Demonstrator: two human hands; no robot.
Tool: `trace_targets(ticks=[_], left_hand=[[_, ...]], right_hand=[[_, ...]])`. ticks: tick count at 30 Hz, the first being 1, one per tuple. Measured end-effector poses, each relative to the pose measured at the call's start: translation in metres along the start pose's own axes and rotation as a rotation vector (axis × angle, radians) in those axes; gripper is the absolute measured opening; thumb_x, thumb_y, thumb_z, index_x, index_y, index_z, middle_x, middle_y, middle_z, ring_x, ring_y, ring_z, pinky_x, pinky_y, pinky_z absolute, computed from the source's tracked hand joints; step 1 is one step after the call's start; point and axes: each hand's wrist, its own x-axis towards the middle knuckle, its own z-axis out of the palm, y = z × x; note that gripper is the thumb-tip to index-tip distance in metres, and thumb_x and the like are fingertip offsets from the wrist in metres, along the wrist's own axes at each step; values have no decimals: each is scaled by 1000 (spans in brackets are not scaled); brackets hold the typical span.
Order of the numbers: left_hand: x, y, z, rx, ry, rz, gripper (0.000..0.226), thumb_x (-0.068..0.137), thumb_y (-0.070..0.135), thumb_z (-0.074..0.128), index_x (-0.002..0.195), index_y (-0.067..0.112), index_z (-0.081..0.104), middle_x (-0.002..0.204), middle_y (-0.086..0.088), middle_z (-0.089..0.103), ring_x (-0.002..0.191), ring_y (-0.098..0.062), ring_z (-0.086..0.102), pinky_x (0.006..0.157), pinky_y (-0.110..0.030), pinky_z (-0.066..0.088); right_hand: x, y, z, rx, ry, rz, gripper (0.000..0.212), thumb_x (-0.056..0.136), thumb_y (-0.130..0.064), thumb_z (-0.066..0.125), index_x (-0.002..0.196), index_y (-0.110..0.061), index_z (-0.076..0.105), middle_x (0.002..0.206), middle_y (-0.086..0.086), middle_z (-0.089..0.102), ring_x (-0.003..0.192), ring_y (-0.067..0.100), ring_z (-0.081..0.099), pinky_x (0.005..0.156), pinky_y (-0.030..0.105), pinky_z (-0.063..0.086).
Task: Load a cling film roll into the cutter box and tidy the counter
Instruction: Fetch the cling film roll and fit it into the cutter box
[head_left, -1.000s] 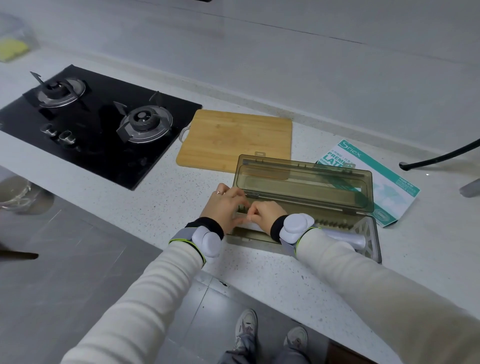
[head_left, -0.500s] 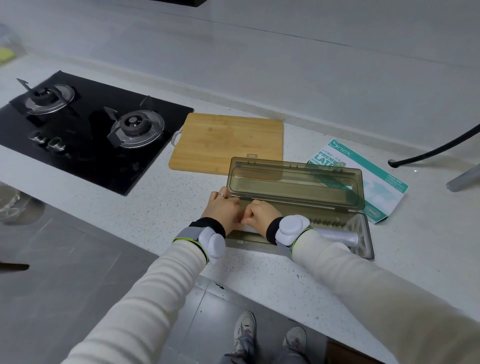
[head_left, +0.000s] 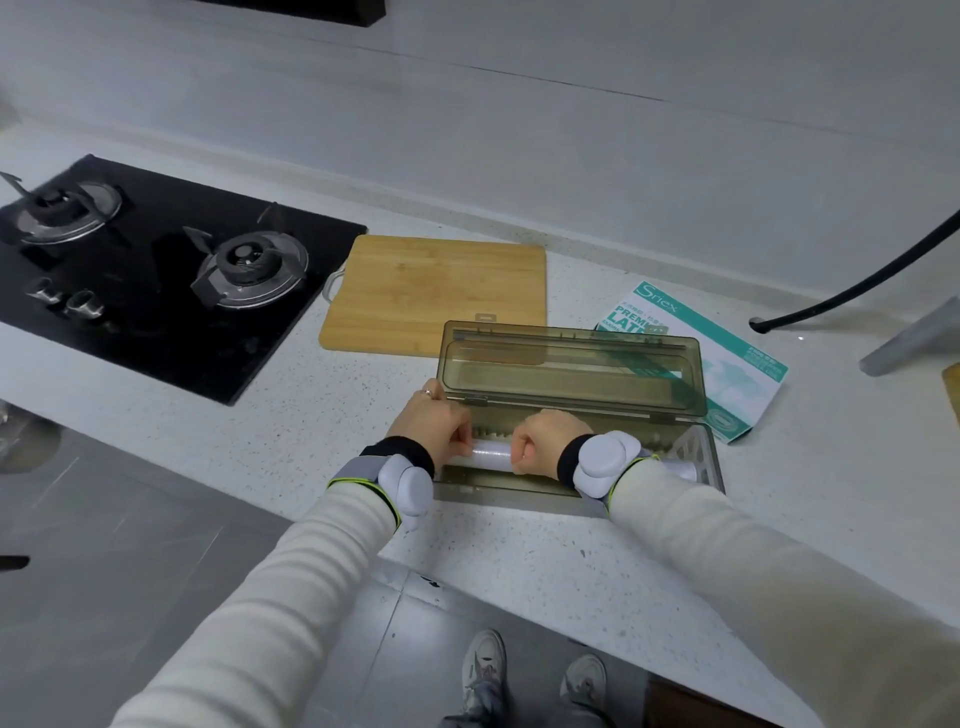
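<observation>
Cutter box (head_left: 519, 498) sits open near the desk (head_left: 571, 582) front edge, with bare desk to its right. Cling film roll (head_left: 491, 454) lies inside the box; left hand (head_left: 434, 423) and right hand (head_left: 540, 441) both curl around it.

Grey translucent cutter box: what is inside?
A white cling film roll, gripped by left hand and right hand; hands and right sleeve hide much of it and the box floor.

The cutter box (head_left: 571, 364) is smoky, see-through plastic. It lies lengthwise near the front edge of the speckled white surface (head_left: 519, 561), with its lid standing open at the back. The cling film roll (head_left: 491, 454), glossy white, lies lengthwise in its tray, gripped by the left hand (head_left: 434, 428) and right hand (head_left: 537, 441).
</observation>
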Motion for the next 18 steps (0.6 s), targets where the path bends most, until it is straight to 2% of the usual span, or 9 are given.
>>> trace_targets(ticks=[3, 6, 10, 13, 15, 18], left_hand=[[1, 0, 0, 2, -2, 14, 14, 84, 29, 67, 90, 18, 70, 107, 2, 58, 113, -21, 36, 88, -24, 41], [1, 0, 2, 3, 20, -14, 12, 79, 28, 73, 83, 17, 71, 115, 3, 49, 112, -19, 33, 90, -30, 46], [1, 2, 2, -7, 5, -44, 10, 78, 25, 74, 82, 17, 69, 121, 6, 46, 114, -15, 32, 85, -29, 51], [2, 4, -1, -17, -5, -48, 9, 79, 26, 73, 82, 18, 70, 120, 7, 46, 115, -13, 34, 82, -25, 48], [3, 4, -3, -28, -5, -57, 9, 78, 26, 73, 80, 19, 68, 119, 7, 46, 114, -14, 37, 82, -23, 45], [4, 3, -6, -34, 0, -66, 10, 78, 28, 74, 80, 20, 69, 119, 7, 46, 113, -14, 38, 82, -22, 41]], right_hand=[[-8, 12, -1, -77, 13, 46, 18, 80, -17, 57, 87, -13, 73, 99, 3, 72, 86, 22, 63, 67, 27, 47], [-17, 26, -4, -112, -15, 98, 19, 79, -18, 59, 88, -11, 74, 99, 6, 72, 88, 25, 66, 70, 30, 52], [-33, 45, -10, -148, -34, 166, 21, 79, -21, 59, 91, -12, 73, 98, 7, 72, 79, 23, 59, 66, 27, 47], [-46, 60, -13, -162, -30, 230, 22, 79, -20, 58, 92, -12, 73, 91, 7, 70, 75, 22, 56, 67, 26, 49], [-54, 69, -16, -154, -38, 266, 21, 79, -19, 57, 90, -12, 73, 89, 6, 68, 79, 24, 61, 72, 28, 52], [-64, 79, -17, -162, -33, 311, 23, 80, -17, 55, 94, -11, 72, 102, 7, 70, 97, 27, 64, 84, 31, 52]])
